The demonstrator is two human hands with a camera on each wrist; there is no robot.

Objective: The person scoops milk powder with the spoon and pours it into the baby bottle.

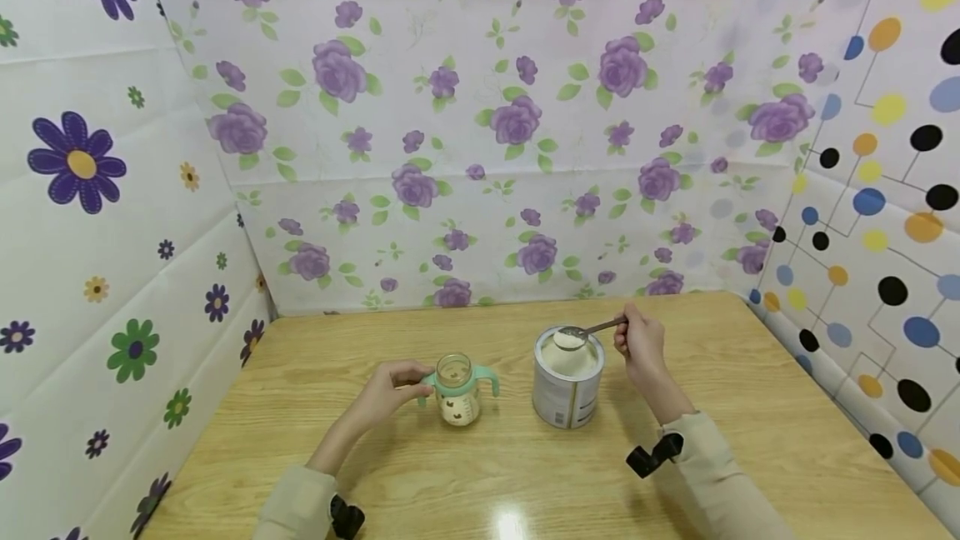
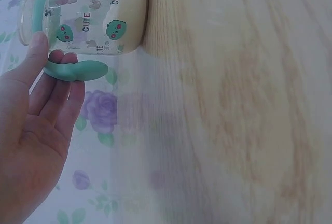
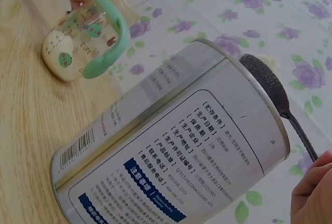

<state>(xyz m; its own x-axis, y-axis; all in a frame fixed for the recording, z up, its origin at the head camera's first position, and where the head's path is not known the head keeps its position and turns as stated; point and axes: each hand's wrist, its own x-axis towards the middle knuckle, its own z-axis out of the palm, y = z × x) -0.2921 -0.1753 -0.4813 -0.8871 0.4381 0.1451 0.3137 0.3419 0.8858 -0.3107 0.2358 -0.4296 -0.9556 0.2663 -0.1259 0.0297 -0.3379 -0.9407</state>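
My left hand (image 1: 392, 392) pinches one green handle (image 2: 78, 70) of a clear baby bottle (image 1: 459, 407), which stands upright and lidless on the table. Cream-coloured powder shows in the bottle's lower part, and its wall carries printed cartoon figures. To the right stands an open can (image 1: 564, 394) filled with pale powder (image 1: 564, 361). With my right hand (image 1: 643, 344) I hold a metal spoon (image 1: 604, 326) by its handle. The spoon's bowl, heaped with powder, is level over the can's mouth, near the rim in the right wrist view.
The wooden table (image 1: 480, 482) reaches back to a flowered cloth wall (image 1: 480, 148). Patterned cloth also hangs at the left and right sides. Black wrist cameras (image 1: 655, 455) sit on both sleeves.
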